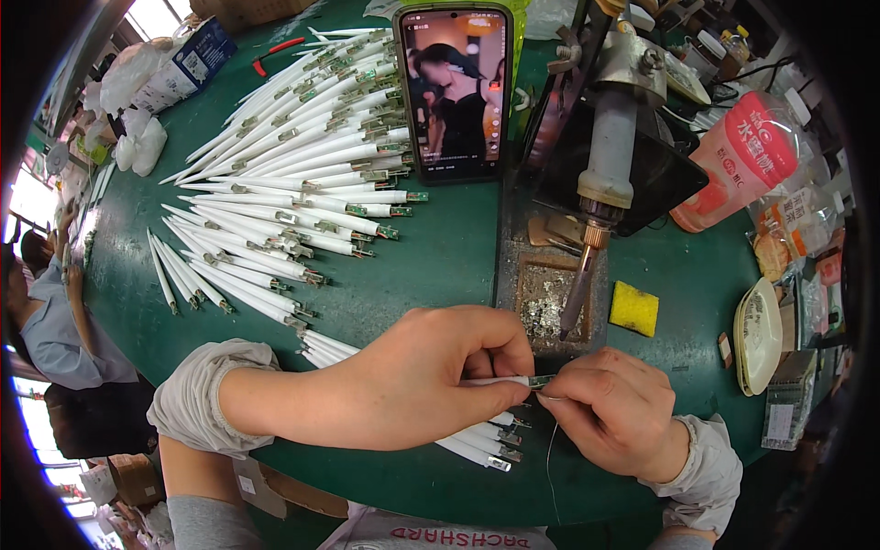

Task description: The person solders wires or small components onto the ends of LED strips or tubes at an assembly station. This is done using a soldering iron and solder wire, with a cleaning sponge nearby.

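My left hand (426, 380) is closed around a slim white pen-shaped tube (500, 380), with a small green circuit board (541, 380) at its end pointing right. My right hand (619, 408) pinches a thin silvery wire (550, 463) beside that board; the wire's tail hangs toward the table edge. Whether the wire touches the board is too small to tell. Above the hands, a soldering iron (596, 197) is fixed in a stand, tip down, over a tray (525, 275) of metal scraps. More white tubes (472, 451) lie under my left hand.
A large fan of white tubes (293, 163) covers the table's left. A phone (454, 101) stands upright behind. To the right are a yellow sponge (633, 309), a pink-labelled bottle (738, 163) and a pale dish (759, 336). Another person (69, 321) sits at far left.
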Action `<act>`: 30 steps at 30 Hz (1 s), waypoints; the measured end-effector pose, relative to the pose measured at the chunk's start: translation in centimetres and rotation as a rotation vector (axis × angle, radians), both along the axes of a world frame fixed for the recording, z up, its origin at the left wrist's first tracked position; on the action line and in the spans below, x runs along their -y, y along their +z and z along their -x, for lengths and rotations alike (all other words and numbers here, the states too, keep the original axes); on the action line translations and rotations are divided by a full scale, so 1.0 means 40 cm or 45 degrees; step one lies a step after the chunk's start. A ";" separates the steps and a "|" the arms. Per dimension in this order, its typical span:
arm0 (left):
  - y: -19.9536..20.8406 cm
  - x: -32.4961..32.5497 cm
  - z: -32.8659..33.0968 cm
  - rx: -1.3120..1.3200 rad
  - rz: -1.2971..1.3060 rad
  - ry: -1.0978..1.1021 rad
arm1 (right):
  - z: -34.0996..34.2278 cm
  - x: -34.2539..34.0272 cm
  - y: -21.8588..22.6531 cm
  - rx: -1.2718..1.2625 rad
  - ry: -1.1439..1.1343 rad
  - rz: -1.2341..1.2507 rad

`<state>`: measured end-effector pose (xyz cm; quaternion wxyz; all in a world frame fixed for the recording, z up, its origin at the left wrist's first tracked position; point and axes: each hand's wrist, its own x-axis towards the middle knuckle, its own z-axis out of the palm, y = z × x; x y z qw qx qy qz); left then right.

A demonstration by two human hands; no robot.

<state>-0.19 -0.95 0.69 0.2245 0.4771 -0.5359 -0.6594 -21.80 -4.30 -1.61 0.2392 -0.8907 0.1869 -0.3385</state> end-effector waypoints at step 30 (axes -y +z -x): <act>0.019 0.029 -0.003 -0.151 0.032 0.230 | 0.002 0.011 0.048 0.136 -0.116 -1.258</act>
